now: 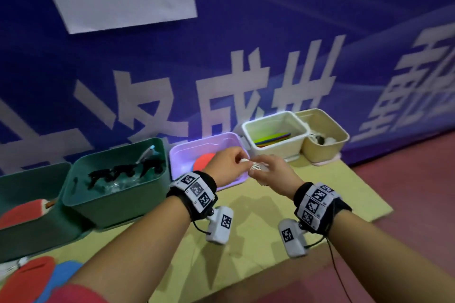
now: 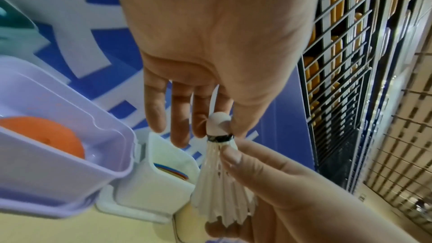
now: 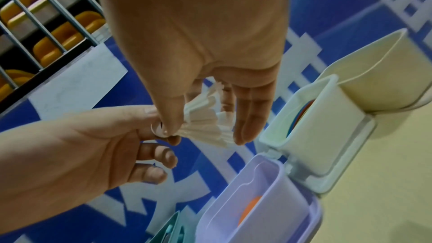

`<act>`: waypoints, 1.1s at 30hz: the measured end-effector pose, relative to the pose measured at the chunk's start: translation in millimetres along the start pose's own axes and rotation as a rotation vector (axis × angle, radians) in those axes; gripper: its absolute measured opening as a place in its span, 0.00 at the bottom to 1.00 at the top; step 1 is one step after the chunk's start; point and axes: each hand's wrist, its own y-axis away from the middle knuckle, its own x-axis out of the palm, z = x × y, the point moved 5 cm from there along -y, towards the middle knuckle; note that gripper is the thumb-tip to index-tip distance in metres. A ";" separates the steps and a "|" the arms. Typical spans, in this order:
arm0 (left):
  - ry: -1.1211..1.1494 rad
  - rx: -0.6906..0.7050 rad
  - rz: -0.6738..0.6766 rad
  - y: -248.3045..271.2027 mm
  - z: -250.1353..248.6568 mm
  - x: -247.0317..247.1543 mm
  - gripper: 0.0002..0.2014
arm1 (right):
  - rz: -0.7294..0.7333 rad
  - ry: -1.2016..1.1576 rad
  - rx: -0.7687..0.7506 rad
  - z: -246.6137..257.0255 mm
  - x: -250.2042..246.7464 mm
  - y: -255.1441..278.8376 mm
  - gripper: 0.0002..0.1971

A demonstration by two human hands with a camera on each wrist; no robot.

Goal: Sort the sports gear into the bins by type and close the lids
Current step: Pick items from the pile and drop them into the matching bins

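Your left hand (image 1: pixel 229 163) and right hand (image 1: pixel 274 171) meet in the air just in front of the lilac bin (image 1: pixel 183 155), and between them they hold one white shuttlecock (image 2: pixel 219 178). From the left wrist view, your left grip pinches its rounded cork end between thumb and a finger, while the other fingers (image 2: pixel 154 110) hang straight and loose. Your right grip grasps the feather skirt: the thumb lies on the feathers just below the black band, and in the right wrist view the feathers fan out under that palm.

The shuttlecock is in no bin; it hangs above the near right corner of the lilac bin, close to the white bin (image 1: pixel 248 130).

All the bins stand open in a row along the blue banner (image 1: pixel 270 44), on a yellow-green mat (image 1: pixel 246 241) that serves as the surface. The lilac bin holds an orange disc (image 2: pixel 42 136). The white bin holds flat coloured pieces (image 1: pixel 273 141). The beige bin (image 1: pixel 342 135), touching the white bin's right side, holds pale items too small to make out. The green bin (image 1: pixel 81 202), left of the lilac one, holds dark gear I cannot identify. A red paddle (image 1: pixel 19 214) lies at the far left, and red and blue flat pieces (image 1: pixel 32 275) lie at the lower left edge.
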 end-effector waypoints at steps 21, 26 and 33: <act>0.077 0.226 0.316 -156.9 -98.8 169.3 0.04 | -0.634 -0.140 0.410 -109.3 -189.7 45.5 0.07; 0.054 0.234 0.299 -202.1 -110.3 198.3 0.08 | -0.634 -0.168 0.418 -150.0 -229.6 16.3 0.06; 0.033 0.060 0.140 -280.9 -116.2 230.9 0.15 | -0.357 -0.248 0.345 -205.1 -284.7 -73.6 0.04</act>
